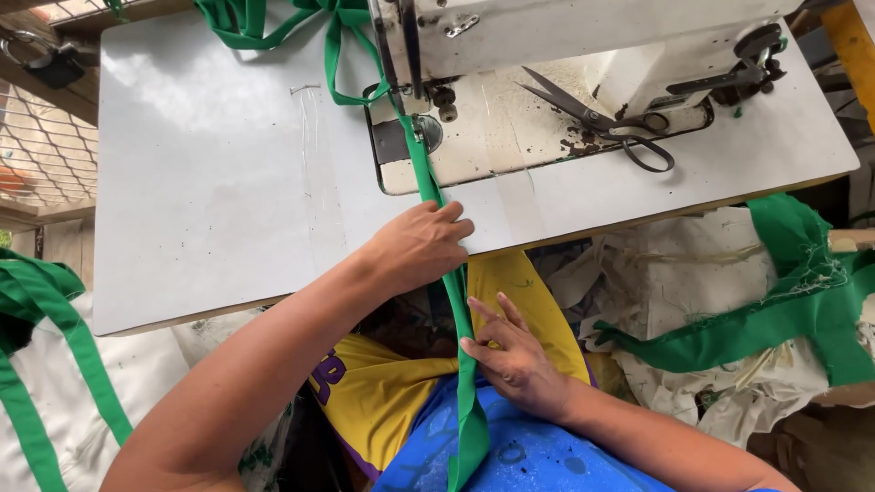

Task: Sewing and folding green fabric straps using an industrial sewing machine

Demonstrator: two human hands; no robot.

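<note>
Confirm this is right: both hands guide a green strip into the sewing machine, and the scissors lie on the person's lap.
Not quite. The scissors lie on the sewing machine bed, not the lap, as the head view shows. The rest holds: the left hand and right hand guide the green strip toward the needle.

Single head-worn view, looking steeply down from above the person's own arms onto the white table (228, 182), close in. It faces forward over the near table edge, with the sewing machine (583, 36) cut off by the top border and the lap at the bottom. No second view, so nothing is shared.
</note>
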